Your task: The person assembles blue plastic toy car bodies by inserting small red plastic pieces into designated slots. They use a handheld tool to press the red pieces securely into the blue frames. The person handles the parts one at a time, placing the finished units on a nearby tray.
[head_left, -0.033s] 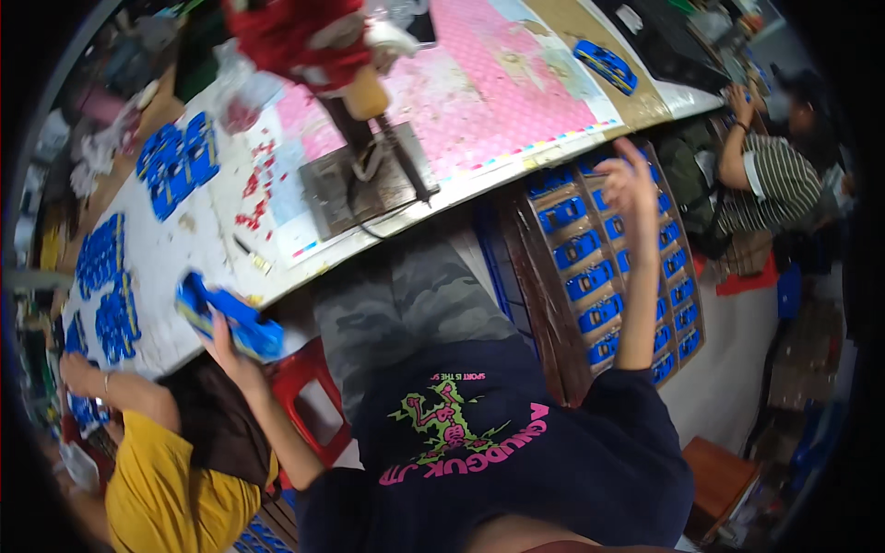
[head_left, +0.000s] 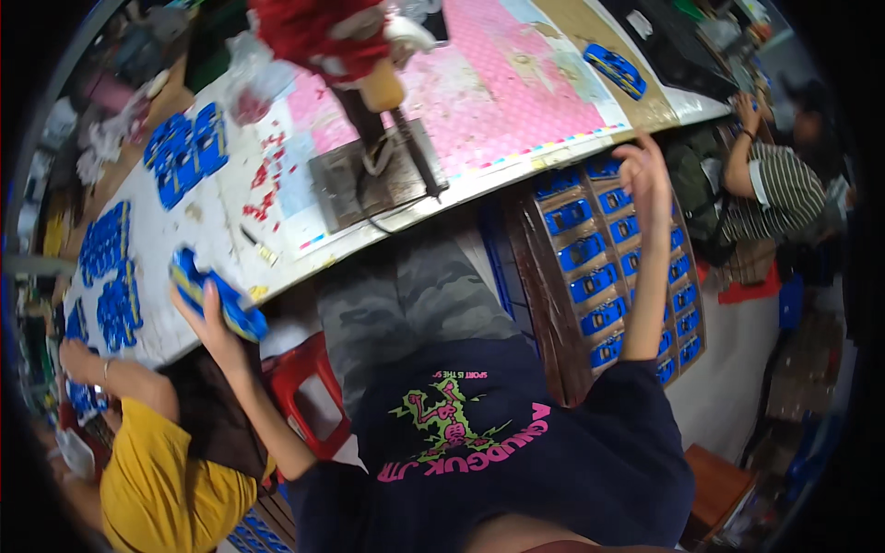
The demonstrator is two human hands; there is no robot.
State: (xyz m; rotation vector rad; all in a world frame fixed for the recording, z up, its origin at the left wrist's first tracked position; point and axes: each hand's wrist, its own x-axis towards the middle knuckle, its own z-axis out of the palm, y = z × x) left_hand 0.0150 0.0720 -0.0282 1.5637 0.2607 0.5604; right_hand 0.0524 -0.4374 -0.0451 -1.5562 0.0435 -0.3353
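Observation:
My left hand [head_left: 210, 324] is closed around a blue toy car body [head_left: 241, 318], held over the table's near left edge. The car looks slightly blurred and tilted. On the right, my right hand [head_left: 647, 175] is raised with its fingers apart and nothing in them. Below and around that forearm lies a cardboard tray of blue toy cars [head_left: 587, 284], set in rows and partly hidden by my arm. One more blue toy car [head_left: 615, 71] rests on the table's far right part, beyond my right hand.
A bench press with red cloth [head_left: 323, 32] stands on a metal base [head_left: 406, 184]. Small red parts [head_left: 265, 180] and groups of blue car bodies [head_left: 189, 152] lie on the white table [head_left: 175, 240]. A yellow-sleeved co-worker [head_left: 175, 470] sits left; a striped-shirt person [head_left: 784, 189] is right. A red stool [head_left: 309, 387] stands nearby.
The blue toy car has turned in my left hand, which has shifted slightly left and up. My right hand has moved a little to the right, its fingers still apart.

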